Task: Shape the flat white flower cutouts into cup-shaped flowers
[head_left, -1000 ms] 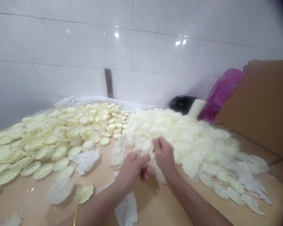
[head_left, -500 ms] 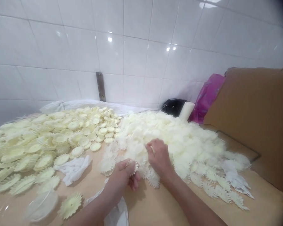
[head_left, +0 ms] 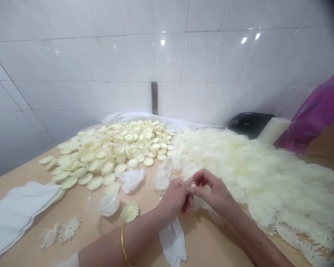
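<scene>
My left hand [head_left: 178, 196] is closed, thumb and fingers pinched together above the table's front. Only a sliver of a pale notched disc shows at its fingertips; the rest is hidden. My right hand [head_left: 213, 191] meets it there, thumb and forefinger pinched against the left fingertips; what it grips, if anything, is hidden. Behind both hands spreads a heap of thin white notched discs [head_left: 239, 163]. To the left lies a pile of thicker, cream-yellow notched discs [head_left: 114, 148]. A crumpled white cloth [head_left: 172, 237] lies below my left wrist.
Left of my hands are a small clear cup [head_left: 109, 204], a single yellowish disc [head_left: 130, 212], a crumpled tissue [head_left: 131, 180] and folded white cloth [head_left: 16, 215]. At the back right are a black bag [head_left: 249, 124], a white roll [head_left: 275, 129] and a magenta bag [head_left: 317, 107] against cardboard.
The view has swung left. My right hand has come from the white heap to my left hand, and their fingertips now meet. The left hand still pinches the notched disc.
</scene>
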A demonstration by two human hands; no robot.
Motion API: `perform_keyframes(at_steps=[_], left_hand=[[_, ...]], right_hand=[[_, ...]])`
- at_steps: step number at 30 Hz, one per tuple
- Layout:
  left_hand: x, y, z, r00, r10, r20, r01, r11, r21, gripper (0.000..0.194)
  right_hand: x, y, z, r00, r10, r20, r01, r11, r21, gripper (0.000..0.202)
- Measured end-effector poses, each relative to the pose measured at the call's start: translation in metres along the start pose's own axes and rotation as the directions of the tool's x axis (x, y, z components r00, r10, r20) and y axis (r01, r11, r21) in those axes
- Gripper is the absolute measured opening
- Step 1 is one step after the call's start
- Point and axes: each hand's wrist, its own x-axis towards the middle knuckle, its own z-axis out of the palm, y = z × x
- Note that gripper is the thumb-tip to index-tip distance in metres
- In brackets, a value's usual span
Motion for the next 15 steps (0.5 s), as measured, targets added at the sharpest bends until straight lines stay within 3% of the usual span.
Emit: perform_keyframes(at_steps=[10,15], left_hand=[[0.0001,0.0069,0.0000,0.997,-0.046,-0.064,0.050,0.996,0.074,0.051],[-0.0011,0.0083,0.0016,0.977,-0.174,-0.123,0.191,0.971,0.142,0.059]], right_hand=[[0.0000,-0.0013,0.0001,0.995,0.026,0.093,-0.034,0.996,0.087,0.014],[0.0003,0.0002,-0.0007,0.994,0.057,0.098,-0.076,0.977,0.200,0.018]])
